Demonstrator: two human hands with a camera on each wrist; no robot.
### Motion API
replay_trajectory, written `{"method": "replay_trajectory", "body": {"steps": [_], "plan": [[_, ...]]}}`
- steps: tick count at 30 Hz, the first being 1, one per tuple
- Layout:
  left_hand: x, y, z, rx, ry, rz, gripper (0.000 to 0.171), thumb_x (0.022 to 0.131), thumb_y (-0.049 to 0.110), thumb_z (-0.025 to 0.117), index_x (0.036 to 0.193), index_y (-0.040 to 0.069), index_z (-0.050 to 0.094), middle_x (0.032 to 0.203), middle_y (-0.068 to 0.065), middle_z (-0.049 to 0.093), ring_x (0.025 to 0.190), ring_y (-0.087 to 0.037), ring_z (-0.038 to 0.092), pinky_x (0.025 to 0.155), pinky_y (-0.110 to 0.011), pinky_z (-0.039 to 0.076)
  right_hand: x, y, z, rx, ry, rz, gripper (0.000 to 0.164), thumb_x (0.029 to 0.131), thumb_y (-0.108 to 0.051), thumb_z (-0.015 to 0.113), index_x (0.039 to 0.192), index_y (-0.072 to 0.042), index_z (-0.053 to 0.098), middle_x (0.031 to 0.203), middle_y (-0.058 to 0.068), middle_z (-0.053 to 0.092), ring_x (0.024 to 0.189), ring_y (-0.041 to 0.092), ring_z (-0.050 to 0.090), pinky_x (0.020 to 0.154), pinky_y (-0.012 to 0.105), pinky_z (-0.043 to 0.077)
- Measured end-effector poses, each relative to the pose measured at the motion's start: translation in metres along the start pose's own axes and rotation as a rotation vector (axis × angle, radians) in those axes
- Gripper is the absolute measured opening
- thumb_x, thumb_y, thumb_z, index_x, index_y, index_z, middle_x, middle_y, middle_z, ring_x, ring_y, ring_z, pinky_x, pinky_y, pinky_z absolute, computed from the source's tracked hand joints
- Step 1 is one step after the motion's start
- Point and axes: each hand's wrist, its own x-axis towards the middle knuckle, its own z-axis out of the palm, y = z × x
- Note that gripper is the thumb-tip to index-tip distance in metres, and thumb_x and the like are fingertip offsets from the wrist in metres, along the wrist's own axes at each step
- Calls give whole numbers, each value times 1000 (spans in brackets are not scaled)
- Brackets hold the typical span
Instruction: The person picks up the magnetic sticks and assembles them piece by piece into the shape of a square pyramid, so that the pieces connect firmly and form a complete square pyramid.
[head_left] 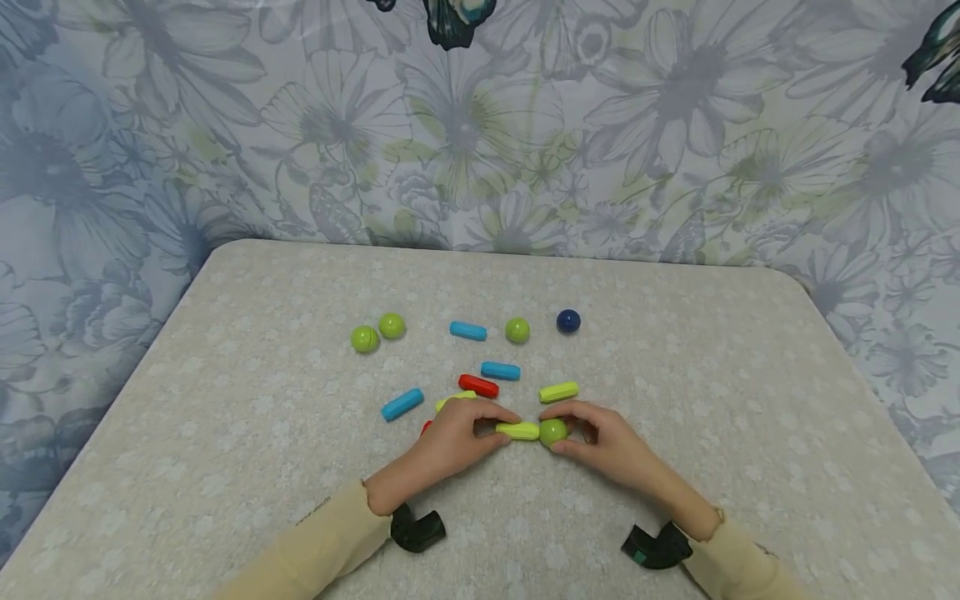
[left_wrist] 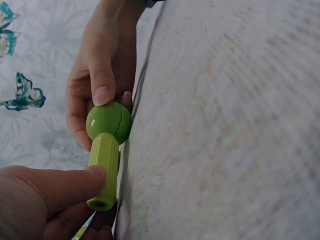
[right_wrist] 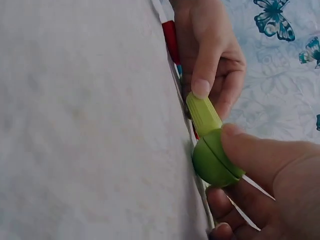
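My left hand [head_left: 454,433] pinches a ribbed yellow-green rod [head_left: 519,431] between thumb and fingers, low over the table. In my right hand [head_left: 604,442] is a green ball [head_left: 552,432], gripped by thumb and fingertips. One end of the rod meets the ball, and in the left wrist view the rod [left_wrist: 103,155] and ball [left_wrist: 108,122] are in line. A small hole shows in the rod's other end there. The right wrist view shows a seam round the ball [right_wrist: 215,159]. Partly behind my left hand lie another yellow-green rod [head_left: 454,400] and a red piece [head_left: 427,426].
Beyond the hands lie a yellow-green rod [head_left: 558,392], a red rod [head_left: 478,385] and blue rods [head_left: 500,371], [head_left: 468,331], [head_left: 402,404]. Farther back are green balls [head_left: 517,330], [head_left: 364,339], [head_left: 392,325] and a dark blue ball [head_left: 568,322]. A floral wall [head_left: 465,150] borders the patterned table [head_left: 712,358].
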Motion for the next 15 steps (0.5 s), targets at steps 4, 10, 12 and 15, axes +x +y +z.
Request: {"method": "replay_trajectory", "body": {"steps": [4, 10, 12, 15], "plan": [[0, 0, 0, -18, 11, -8, 23, 80, 4, 74, 102, 11, 73, 98, 5, 68, 94, -11, 59, 78, -28, 48, 0, 0, 4, 7, 34, -38, 36, 77, 1, 74, 112, -3, 64, 99, 5, 62, 70, 22, 48, 55, 30, 40], [0, 4, -5, -17, -15, -8, 23, 82, 6, 72, 104, 10, 72, 99, 5, 68, 94, -11, 60, 80, -29, 48, -1, 4, 3, 20, 31, -72, 36, 79, -7, 74, 113, -10, 64, 104, -1, 62, 76, 19, 52, 59, 27, 43], [1, 6, -12, -15, -11, -4, 23, 83, 6, 72, 106, 8, 72, 101, 3, 67, 95, -12, 60, 81, -31, 48, -2, 6, 2, 29, 24, -75, 35, 80, -10, 74, 114, -12, 64, 106, -3, 61, 77, 17, 53, 60, 27, 43], [2, 7, -33, 4, 45, -2, 23, 84, 7, 70, 107, 6, 70, 104, 0, 67, 99, -15, 60, 83, -34, 48, -2, 7, 2, 42, 18, -68, 35, 81, -13, 74, 115, -14, 64, 107, -5, 61, 79, 16, 53, 61, 27, 43]]}}
